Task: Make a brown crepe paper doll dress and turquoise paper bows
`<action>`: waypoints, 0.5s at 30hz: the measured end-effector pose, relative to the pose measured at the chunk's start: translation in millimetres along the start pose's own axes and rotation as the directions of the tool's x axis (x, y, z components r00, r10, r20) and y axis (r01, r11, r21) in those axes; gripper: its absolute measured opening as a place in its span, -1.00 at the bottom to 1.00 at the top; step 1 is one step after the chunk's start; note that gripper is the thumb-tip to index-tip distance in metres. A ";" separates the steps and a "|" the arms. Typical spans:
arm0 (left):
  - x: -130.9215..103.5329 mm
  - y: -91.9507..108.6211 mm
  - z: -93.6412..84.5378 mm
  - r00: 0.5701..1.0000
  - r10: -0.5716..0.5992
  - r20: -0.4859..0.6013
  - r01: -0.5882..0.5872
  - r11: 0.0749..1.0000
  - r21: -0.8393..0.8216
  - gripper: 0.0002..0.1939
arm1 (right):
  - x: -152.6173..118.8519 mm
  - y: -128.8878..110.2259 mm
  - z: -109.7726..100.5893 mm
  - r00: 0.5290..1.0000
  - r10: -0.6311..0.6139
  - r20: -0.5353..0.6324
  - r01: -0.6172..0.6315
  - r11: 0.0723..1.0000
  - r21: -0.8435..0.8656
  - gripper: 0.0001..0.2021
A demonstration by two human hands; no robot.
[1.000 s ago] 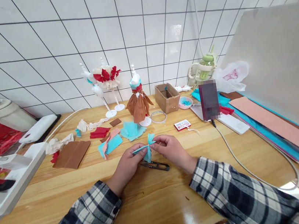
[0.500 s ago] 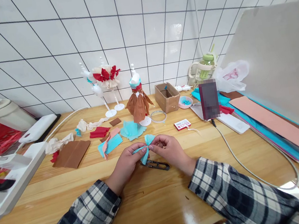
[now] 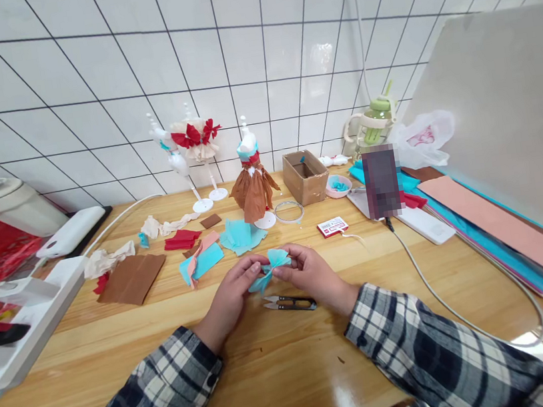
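Between my two hands is a light-blue crepe paper bow (image 3: 275,261), gathered at its middle, its loops fanned out. My left hand (image 3: 237,289) pinches its left side between thumb and fingers. The right side is pinched by my right hand (image 3: 311,272), thumb in front. Just below the bow, thread snips (image 3: 290,303) lie on the wooden table (image 3: 256,381), blades pointing left. Beyond my hands lie a light-blue crepe paper piece (image 3: 242,236) and a blue strip (image 3: 209,261) with a pink one across it.
Small dress forms stand at the back, one in a brown paper skirt (image 3: 255,196). A cardboard box (image 3: 306,182), a wire coil (image 3: 289,212) and a pink bowl (image 3: 338,186) are nearby. Brown paper (image 3: 132,280) and a power strip (image 3: 31,331) lie left; a phone (image 3: 382,181) stands right.
The bow has turned in my fingers, and its loops now spread wider toward the right. My hands have shifted slightly, so more of the snips' blades shows.
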State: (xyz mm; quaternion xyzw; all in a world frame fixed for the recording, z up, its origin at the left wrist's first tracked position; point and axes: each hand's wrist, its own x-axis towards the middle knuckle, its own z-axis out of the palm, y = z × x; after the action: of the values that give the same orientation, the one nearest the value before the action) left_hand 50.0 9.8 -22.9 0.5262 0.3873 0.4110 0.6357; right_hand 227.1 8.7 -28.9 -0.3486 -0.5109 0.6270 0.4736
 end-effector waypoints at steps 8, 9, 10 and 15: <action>-1.3 9.5 5.9 0.984 0.169 -0.061 -0.124 0.881 0.457 -0.77 | 1.0 0.7 -4.3 0.999 0.013 -0.044 -0.015 0.999 -0.046 -0.63; -1.2 10.0 6.2 0.985 0.155 -0.074 -0.105 0.884 0.455 -0.76 | 1.0 0.0 -4.6 0.999 0.002 -0.038 -0.003 0.999 -0.034 -0.58; -1.2 10.4 6.3 0.986 0.144 -0.082 -0.093 0.890 0.447 -0.75 | 0.9 -0.8 -4.8 0.999 -0.010 -0.031 0.009 1.000 -0.028 -0.53; -1.8 10.7 5.4 0.991 0.120 -0.061 -0.081 0.894 0.440 -0.76 | 0.4 -5.3 -5.3 1.000 0.022 -0.007 -0.023 0.998 -0.059 -0.54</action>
State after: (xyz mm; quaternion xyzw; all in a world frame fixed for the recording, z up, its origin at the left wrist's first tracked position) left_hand 53.0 7.4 -11.4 0.6563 0.4689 0.3686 0.4621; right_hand 233.1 10.9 -24.9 -0.3701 -0.5238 0.6159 0.4576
